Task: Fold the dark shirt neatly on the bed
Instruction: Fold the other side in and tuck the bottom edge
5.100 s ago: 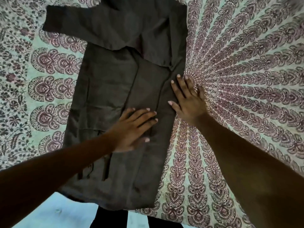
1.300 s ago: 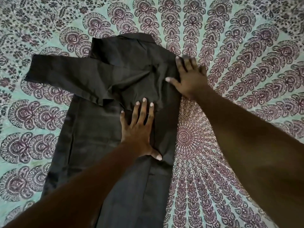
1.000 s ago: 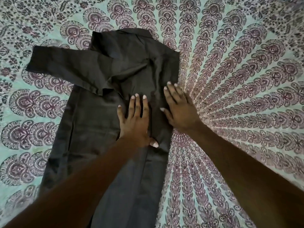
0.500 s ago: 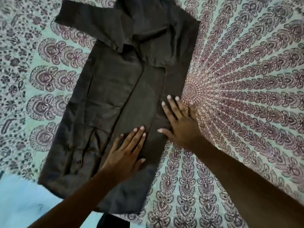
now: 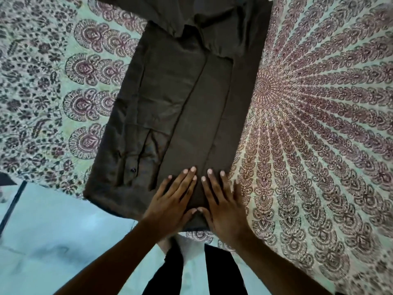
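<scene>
The dark shirt (image 5: 170, 99) lies lengthwise on the patterned bed sheet (image 5: 319, 124), its right side folded over toward the middle and a sleeve laid down the centre. Its collar end runs out of the top of the view. My left hand (image 5: 172, 205) and my right hand (image 5: 223, 205) lie flat side by side on the shirt's near hem, fingers straight and thumbs almost touching. Both press the cloth down at the bed's near edge.
The bed's near edge runs under my hands; beyond it is pale blue floor (image 5: 53, 241) and my dark trouser legs (image 5: 221, 271). A dark strip (image 5: 12, 203) crosses the floor at the far left. Patterned sheet spreads wide to the right and left of the shirt.
Both hands slid down the folded shirt from its chest to its near hem, pressing it flat. The view tilted down, so the collar left the frame and the floor came in.
</scene>
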Demonstrator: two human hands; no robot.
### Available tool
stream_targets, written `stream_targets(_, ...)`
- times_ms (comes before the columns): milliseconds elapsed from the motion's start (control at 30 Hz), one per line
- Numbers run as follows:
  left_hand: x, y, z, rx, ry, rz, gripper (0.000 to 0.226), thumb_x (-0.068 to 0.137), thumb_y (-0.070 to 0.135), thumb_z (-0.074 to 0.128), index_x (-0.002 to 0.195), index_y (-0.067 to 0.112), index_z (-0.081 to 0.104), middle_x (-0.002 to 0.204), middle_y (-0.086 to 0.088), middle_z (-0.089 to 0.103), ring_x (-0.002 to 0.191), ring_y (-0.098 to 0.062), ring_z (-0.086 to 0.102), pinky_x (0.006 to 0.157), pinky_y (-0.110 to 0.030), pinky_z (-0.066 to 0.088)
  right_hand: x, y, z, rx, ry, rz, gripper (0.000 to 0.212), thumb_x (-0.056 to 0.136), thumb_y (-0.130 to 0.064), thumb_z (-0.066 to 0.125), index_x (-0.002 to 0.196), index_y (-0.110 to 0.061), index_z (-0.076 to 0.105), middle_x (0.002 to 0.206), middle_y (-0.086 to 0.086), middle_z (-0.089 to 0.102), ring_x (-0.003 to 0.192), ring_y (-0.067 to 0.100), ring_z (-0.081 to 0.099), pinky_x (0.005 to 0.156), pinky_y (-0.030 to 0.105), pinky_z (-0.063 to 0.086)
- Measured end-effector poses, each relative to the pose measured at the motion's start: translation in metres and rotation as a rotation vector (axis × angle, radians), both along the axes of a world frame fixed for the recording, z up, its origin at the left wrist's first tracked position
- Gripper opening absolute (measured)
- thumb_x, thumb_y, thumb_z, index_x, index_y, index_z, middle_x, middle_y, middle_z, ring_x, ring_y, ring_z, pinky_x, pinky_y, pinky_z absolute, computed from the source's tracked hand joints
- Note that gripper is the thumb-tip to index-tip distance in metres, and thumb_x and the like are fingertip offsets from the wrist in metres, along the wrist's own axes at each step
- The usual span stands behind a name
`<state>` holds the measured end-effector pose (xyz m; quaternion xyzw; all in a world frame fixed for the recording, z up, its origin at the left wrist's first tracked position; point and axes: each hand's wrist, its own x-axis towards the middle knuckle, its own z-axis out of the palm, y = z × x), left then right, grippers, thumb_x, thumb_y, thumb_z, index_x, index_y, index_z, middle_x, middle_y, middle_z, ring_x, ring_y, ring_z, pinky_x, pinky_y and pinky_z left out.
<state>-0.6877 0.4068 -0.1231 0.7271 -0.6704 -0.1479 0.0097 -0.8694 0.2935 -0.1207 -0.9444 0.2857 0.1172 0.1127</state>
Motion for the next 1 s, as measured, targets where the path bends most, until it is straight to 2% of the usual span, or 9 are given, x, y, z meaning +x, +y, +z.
stream_targets(133, -0.006, 0.014, 0.011, 0.059, 0.05, 0.017, 0.081, 0.095, 0.049, 0.047, 0.161, 0.006, 0.03, 0.173, -0.012, 0.017, 0.158, -0.027, 0.024, 0.122, -0.05, 0.034, -0.014, 0.033, 0.009, 0.009, -0.054, 0.05, 0.062, 0.105, -0.044, 0.038, 0.16, -0.016, 0.036, 0.171, 0.005, 0.022, 0.157, 0.031, 0.025, 0.116, 0.061, 0.035)
stream_targets(233, -0.001, 0.014, 0.019, 0.078, 0.093, 0.003, 0.077, 0.093, 0.047, 0.046, 0.157, 0.006, 0.039, 0.169, -0.013, 0.03, 0.153, -0.028, 0.037, 0.118, -0.047, 0.041, -0.014, 0.028, 0.023, 0.061, -0.159, 0.074, 0.054, 0.106, -0.037, 0.038, 0.154, -0.013, 0.047, 0.167, 0.008, 0.032, 0.154, 0.029, 0.032, 0.114, 0.056, 0.041)
stream_targets(300, 0.007, 0.004, 0.027, 0.029, 0.139, 0.03, 0.066, 0.095, 0.047, 0.044, 0.148, 0.009, 0.053, 0.158, -0.011, 0.049, 0.139, -0.028, 0.055, 0.107, -0.046, 0.051, -0.006, 0.016, 0.031, 0.121, -0.292, 0.009, 0.051, 0.106, -0.031, 0.042, 0.151, -0.008, 0.05, 0.165, 0.013, 0.035, 0.154, 0.031, 0.033, 0.116, 0.051, 0.042)
stream_targets(367, 0.019, -0.012, 0.036, -0.048, 0.193, 0.091, 0.055, 0.098, 0.045, 0.043, 0.138, 0.013, 0.062, 0.145, -0.008, 0.061, 0.123, -0.027, 0.065, 0.095, -0.043, 0.056, 0.007, 0.0, 0.037, 0.179, -0.437, -0.116, 0.046, 0.106, -0.026, 0.048, 0.146, -0.004, 0.055, 0.163, 0.015, 0.038, 0.149, 0.031, 0.042, 0.116, 0.044, 0.045)
stream_targets(467, 0.043, -0.05, 0.05, -0.123, 0.26, 0.177, 0.047, 0.1, 0.04, 0.044, 0.133, 0.013, 0.064, 0.138, -0.006, 0.063, 0.117, -0.029, 0.066, 0.09, -0.043, 0.059, 0.034, -0.033, 0.043, 0.251, -0.549, -0.318, 0.043, 0.105, -0.028, 0.05, 0.14, -0.005, 0.061, 0.155, 0.011, 0.052, 0.13, 0.028, 0.062, 0.105, 0.038, 0.054)
stream_targets(567, 0.069, -0.097, 0.055, -0.142, 0.302, 0.242, 0.047, 0.099, 0.036, 0.043, 0.135, 0.011, 0.061, 0.138, -0.009, 0.061, 0.117, -0.033, 0.064, 0.092, -0.045, 0.058, 0.065, -0.072, 0.042, 0.341, -0.635, -0.507, 0.039, 0.101, -0.022, 0.051, 0.132, -0.004, 0.066, 0.128, 0.015, 0.071, 0.112, 0.03, 0.071, 0.096, 0.042, 0.058)
stream_targets(633, 0.086, -0.13, 0.054, -0.153, 0.33, 0.294, 0.046, 0.097, 0.035, 0.043, 0.135, 0.013, 0.058, 0.139, -0.008, 0.059, 0.117, -0.034, 0.063, 0.093, -0.048, 0.057, 0.086, -0.098, 0.036, 0.373, -0.7, -0.624, 0.035, 0.097, -0.016, 0.053, 0.126, -0.004, 0.069, 0.115, 0.014, 0.074, 0.1, 0.028, 0.073, 0.088, 0.043, 0.06)
stream_targets(800, 0.128, -0.201, 0.043, -0.174, 0.307, 0.406, 0.044, 0.092, 0.03, 0.048, 0.131, 0.012, 0.06, 0.129, -0.013, 0.061, 0.112, -0.038, 0.063, 0.091, -0.053, 0.055, 0.135, -0.149, 0.029, 0.424, -0.827, -0.781, 0.031, 0.096, -0.015, 0.057, 0.123, -0.007, 0.07, 0.111, 0.008, 0.076, 0.096, 0.017, 0.074, 0.083, 0.029, 0.06)
stream_targets(1000, 0.175, -0.262, 0.046, -0.205, 0.24, 0.428, 0.042, 0.089, 0.025, 0.052, 0.128, 0.01, 0.06, 0.13, -0.013, 0.06, 0.113, -0.038, 0.061, 0.089, -0.052, 0.053, 0.189, -0.211, 0.027, 0.485, -0.859, -0.752, 0.024, 0.098, -0.009, 0.061, 0.121, -0.01, 0.071, 0.108, 0.003, 0.076, 0.094, 0.01, 0.073, 0.082, 0.021, 0.058)
